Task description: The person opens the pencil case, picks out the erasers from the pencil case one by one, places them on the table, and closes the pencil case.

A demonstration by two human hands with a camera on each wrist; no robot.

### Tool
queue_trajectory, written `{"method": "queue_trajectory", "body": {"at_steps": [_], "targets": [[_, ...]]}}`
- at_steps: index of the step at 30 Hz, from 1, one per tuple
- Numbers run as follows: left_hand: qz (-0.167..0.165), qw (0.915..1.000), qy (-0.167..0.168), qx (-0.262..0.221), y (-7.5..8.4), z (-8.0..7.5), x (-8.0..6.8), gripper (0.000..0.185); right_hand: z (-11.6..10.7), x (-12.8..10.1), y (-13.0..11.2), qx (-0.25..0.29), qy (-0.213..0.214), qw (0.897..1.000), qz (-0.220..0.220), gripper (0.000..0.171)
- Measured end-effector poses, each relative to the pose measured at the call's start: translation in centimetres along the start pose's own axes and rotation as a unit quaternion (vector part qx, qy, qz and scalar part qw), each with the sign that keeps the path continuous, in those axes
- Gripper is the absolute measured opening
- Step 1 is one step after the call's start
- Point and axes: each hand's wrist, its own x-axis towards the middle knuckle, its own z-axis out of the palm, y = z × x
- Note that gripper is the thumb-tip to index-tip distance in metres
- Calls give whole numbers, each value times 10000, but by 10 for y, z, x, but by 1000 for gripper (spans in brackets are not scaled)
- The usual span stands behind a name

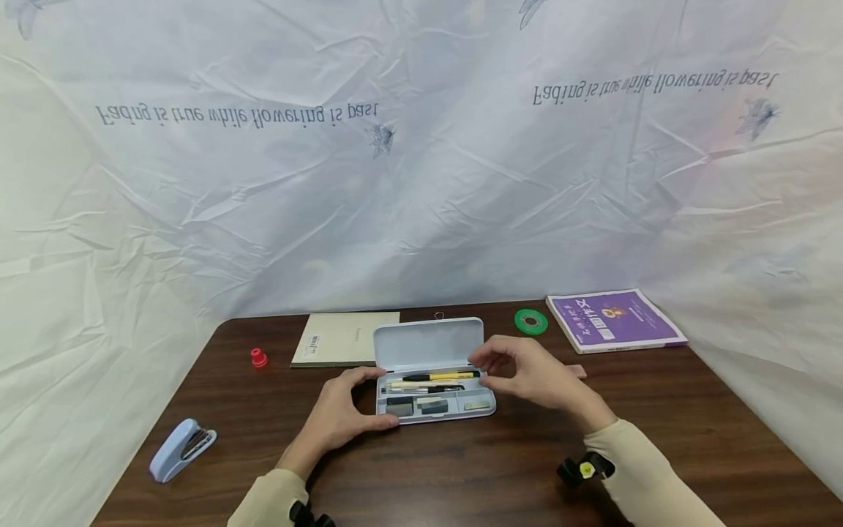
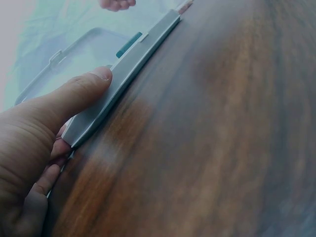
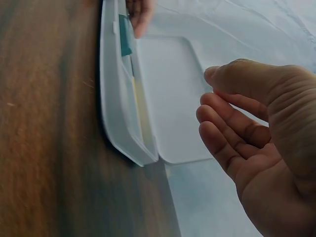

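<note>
Dark wooden bench (image 1: 461,468), open pale-blue plastic pencil case (image 1: 431,366) dead centre. Left hand (image 1: 342,417) grips its 9 o'clock end; right hand (image 1: 533,377) hovers released at 3 o'clock, holding nothing. Seemingly mid-reach for the yellow pen (image 1: 437,376); a fine pinch comes next. Smaller tray contents stay indistinct.

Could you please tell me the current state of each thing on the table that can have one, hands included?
pencil case: open, lid upright, pens inside
left hand: grips the case's left end, thumb on its front edge
right hand: open, fingers loosely bent over the case's right end, holding nothing
stapler: closed
purple book: closed
beige notebook: closed
</note>
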Motion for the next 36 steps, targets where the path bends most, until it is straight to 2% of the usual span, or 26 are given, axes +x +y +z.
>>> {"method": "queue_trajectory", "body": {"at_steps": [4,15,21,29,36], "targets": [[-4,10000,6,0,0,0,0,85,7,1,1,48,-247,9997,59,30],[17,10000,12,33,-1,-1,1,86,20,4,9,-262,-993,9947,68,23],[-12,10000,-21,23,-2,0,2,86,23,5,7,-553,-1121,9920,160,22],[-44,10000,-26,1,-1,0,2,86,26,6,-3,-1169,-1297,9846,-101,18],[-66,10000,-39,-14,-1,1,1,86,29,5,-2,-1126,-1270,9855,-28,19]]}}
